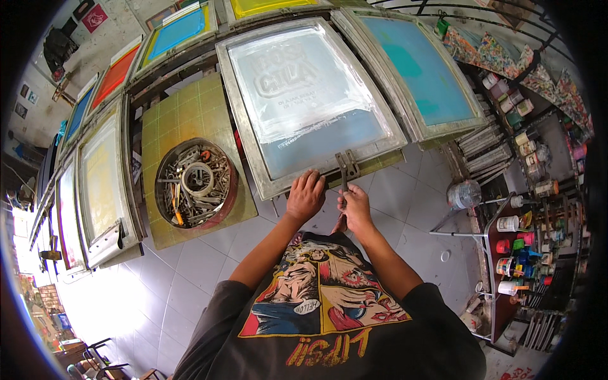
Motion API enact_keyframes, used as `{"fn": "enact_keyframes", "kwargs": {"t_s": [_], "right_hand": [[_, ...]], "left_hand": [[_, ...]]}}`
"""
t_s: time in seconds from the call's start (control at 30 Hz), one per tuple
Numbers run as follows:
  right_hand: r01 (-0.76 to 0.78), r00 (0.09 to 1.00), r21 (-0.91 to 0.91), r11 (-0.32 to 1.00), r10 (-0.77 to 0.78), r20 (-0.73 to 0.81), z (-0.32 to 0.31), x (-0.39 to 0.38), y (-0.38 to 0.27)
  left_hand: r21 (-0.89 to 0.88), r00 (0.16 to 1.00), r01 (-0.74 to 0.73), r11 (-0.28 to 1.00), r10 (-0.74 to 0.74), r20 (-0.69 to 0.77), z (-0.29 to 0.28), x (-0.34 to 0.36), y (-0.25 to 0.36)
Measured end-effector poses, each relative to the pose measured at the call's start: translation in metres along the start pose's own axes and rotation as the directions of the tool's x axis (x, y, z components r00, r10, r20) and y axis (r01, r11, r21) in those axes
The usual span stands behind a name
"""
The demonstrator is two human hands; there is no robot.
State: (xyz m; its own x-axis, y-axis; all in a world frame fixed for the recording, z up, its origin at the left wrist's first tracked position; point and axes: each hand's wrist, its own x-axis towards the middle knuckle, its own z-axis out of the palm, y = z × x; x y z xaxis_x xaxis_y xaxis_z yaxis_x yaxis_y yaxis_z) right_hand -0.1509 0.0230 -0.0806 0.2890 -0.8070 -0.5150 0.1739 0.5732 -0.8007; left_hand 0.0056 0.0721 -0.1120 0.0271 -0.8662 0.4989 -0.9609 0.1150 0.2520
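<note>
A screen-printing frame (329, 107) coated in white, with raised lettering and a blue-grey lower band, lies before me. My left hand (307, 193) is curled over its front edge. Just right of that, my right hand (353, 206) is closed on an upright metal tool (344, 183), whose slotted head (349, 163) lies on the frame's front rail. Whether that head is fastened to the rail I cannot tell.
Coloured screens stand left (107, 178) and right (437, 82). A green board (161, 114) bears a round tin (225, 199) of tools. Right are a water jug (464, 196) and a rack (491, 263) with paint pots. Grey tiled floor (411, 240) shows below.
</note>
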Motion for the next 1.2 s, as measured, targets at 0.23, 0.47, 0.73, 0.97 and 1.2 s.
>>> {"fn": "enact_keyframes", "kwargs": {"t_s": [0.23, 0.47, 0.73, 0.97, 1.2], "right_hand": [[0.06, 0.997, -0.3, 0.952, -0.044, 0.057, -0.011, 0.007, -0.014], [0.342, 0.937, -0.877, 0.338, -0.053, 0.345, -0.062, 0.082, -0.081], [0.664, 0.639, -0.444, -0.602, 0.147, 0.755, 0.067, 0.099, -0.195], [0.481, 0.839, -0.816, -0.322, -0.102, 0.535, 0.044, 0.054, -0.142], [0.502, 0.739, -0.83, -0.242, -0.378, 0.558, 0.014, 0.054, -0.08]], "left_hand": [[0.018, 1.0, -0.001, 1.0, 0.001, 0.016, 0.0, -0.001, -0.002], [0.011, 1.0, 0.0, 1.0, 0.0, 0.007, 0.003, -0.002, -0.001], [0.017, 1.0, -0.008, 1.0, 0.008, -0.001, 0.002, -0.002, -0.005], [0.015, 1.0, 0.0, 1.0, 0.0, 0.0, -0.002, -0.001, 0.0], [0.023, 1.0, 0.0, 1.0, 0.0, 0.0, -0.001, -0.003, -0.004]]}}
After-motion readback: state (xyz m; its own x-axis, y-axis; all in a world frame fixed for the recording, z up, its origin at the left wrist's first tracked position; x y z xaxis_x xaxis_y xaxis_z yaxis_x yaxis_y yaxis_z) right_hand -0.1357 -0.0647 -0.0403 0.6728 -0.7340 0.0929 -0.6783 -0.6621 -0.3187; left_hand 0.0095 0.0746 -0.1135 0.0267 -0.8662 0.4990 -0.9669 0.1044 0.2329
